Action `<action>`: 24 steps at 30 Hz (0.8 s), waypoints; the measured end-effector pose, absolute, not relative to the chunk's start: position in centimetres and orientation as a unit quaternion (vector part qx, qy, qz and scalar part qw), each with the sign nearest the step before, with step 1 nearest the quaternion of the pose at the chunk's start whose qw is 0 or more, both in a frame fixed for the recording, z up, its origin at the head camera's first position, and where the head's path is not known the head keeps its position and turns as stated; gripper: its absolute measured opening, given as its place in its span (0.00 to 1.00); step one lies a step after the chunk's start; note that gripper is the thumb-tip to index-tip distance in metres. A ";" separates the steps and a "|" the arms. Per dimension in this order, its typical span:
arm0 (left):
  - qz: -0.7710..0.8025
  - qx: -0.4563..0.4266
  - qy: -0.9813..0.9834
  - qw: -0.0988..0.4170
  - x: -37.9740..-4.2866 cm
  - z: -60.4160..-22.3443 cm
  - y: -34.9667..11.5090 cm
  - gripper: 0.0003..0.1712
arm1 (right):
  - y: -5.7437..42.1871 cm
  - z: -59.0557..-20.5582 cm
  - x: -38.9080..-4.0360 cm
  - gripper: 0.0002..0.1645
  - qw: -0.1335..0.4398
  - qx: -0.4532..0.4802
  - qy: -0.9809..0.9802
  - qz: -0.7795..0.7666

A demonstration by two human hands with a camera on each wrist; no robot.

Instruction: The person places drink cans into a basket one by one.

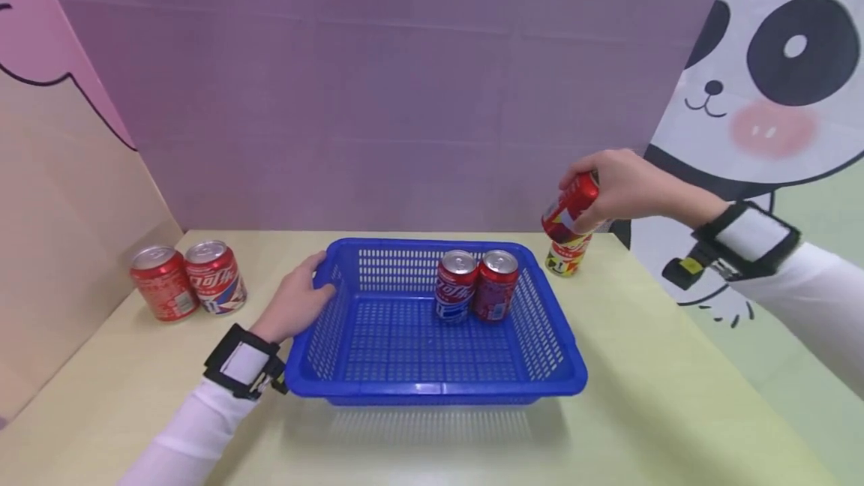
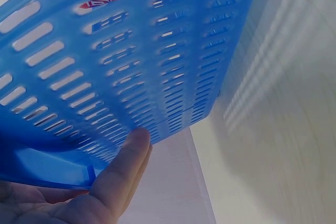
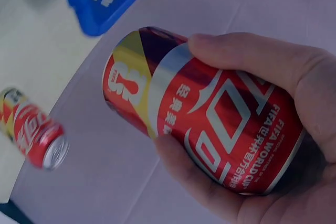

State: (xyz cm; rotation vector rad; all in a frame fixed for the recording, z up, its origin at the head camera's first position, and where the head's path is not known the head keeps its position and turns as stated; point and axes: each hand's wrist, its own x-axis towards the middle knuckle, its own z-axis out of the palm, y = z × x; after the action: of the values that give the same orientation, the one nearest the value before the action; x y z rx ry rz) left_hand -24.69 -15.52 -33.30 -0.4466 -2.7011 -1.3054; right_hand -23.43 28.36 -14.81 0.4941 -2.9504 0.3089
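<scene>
A blue plastic basket (image 1: 435, 388) stands on the table, with two red soda cans (image 1: 496, 285) upright inside toward its right. My left hand (image 1: 295, 300) grips the basket's left rim; in the left wrist view a finger (image 2: 126, 166) lies along the slotted outer wall (image 2: 173, 72). Up beyond the basket's right back corner, my right hand (image 1: 624, 186) holds a tilted red and yellow soda can (image 3: 205, 114), thumb on one side and fingers on the other. Below it another soda can (image 1: 565, 257) stands on the table, partly overlapped by the held one.
Two more soda cans, one red (image 1: 164, 287) and one red with a patterned base (image 1: 216, 280), stand side by side at the table's left. A purple wall (image 1: 405, 96) rises behind the pale yellow table (image 1: 641, 366). Printed panels flank it, a panda (image 1: 803, 51) on the right.
</scene>
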 end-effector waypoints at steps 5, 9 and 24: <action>-0.428 -0.148 -0.890 0.055 -24.8 -33.3 -15.7 0.36 | 23.7 -14.6 -23.4 0.33 0.046 0.226 -0.967 0.106; -0.430 -0.149 -0.889 0.054 -25.0 -33.5 -15.7 0.36 | 19.8 -14.2 -23.9 0.33 0.017 0.265 -0.957 0.116; -0.431 -0.162 -0.886 0.060 -24.8 -33.4 -14.9 0.36 | 7.6 -18.0 -25.3 0.31 -0.086 0.382 -0.920 0.016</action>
State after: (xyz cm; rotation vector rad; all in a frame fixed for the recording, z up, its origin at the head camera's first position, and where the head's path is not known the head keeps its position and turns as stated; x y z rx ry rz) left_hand -24.79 -14.93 -33.43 -0.4889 -2.6805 -1.3054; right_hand -25.31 7.56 -18.04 1.2714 -3.0595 0.0538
